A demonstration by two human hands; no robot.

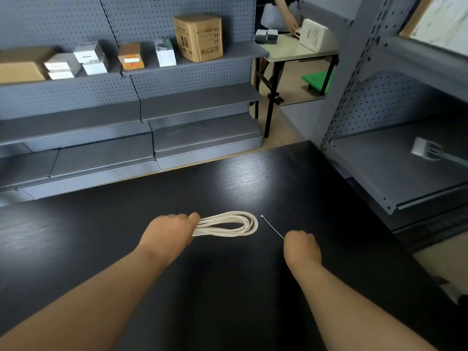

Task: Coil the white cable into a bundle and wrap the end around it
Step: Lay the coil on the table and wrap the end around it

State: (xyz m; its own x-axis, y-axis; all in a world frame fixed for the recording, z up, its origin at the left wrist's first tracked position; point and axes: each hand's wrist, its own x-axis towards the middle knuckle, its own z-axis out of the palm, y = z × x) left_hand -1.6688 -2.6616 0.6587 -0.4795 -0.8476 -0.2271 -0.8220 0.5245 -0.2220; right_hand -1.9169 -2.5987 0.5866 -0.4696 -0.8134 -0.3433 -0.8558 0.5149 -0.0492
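Note:
The white cable (235, 224) lies on the black table (228, 178) as a flat bundle of several long loops. My left hand (169, 231) grips the left end of the loops, thumb on top; the rounded right end rests on the table. A thin white tie (272, 227) runs slanted just right of the bundle. My right hand (301, 247) is closed around the tie's near end, and the small head of the tie points up and left toward the loops without touching them.
Grey pegboard shelves (126, 110) with cardboard boxes (198, 38) stand behind the table. A second grey shelf unit (392, 168) is close on the right. Another person's arm (286, 13) reaches over a light folding table (298, 53) at the back.

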